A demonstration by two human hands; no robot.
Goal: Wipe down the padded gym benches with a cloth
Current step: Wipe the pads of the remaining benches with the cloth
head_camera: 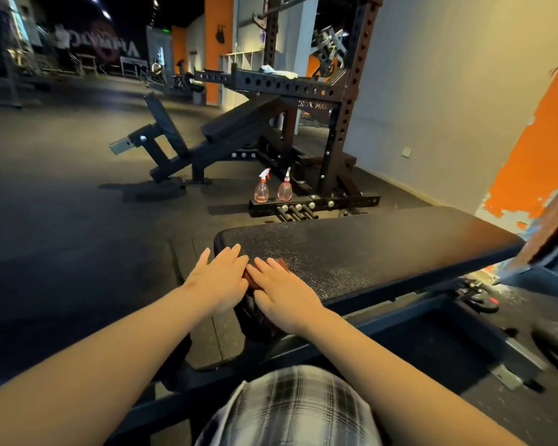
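- Flatly, the right grip (284, 292), a bare hand, pressed straight fingers down on a dark reddish-brown cloth (283, 263), curling round nothing.
- Just beside it and touching it, the left grip (218, 278) lay equally flat, with its fingers straight and slightly spread and holding nothing. I could not tell how far the cloth ran beneath it.
- The cloth sat on the rounded near end of a long black pebble-textured padded table (368, 249). It showed between the two grips and past the right fingertips, and a fold hung over the near edge.
- Below the forearms lay a black-and-white plaid garment (290, 410).
- Beyond the table, two clear plastic spray bottles of pink liquid (261, 189) stood side by side on the base beam of a black perforated steel rack (345, 101).
- Inside that rack, a black padded bench (239, 122) stood steeply inclined on the dark rubber floor (62, 204).
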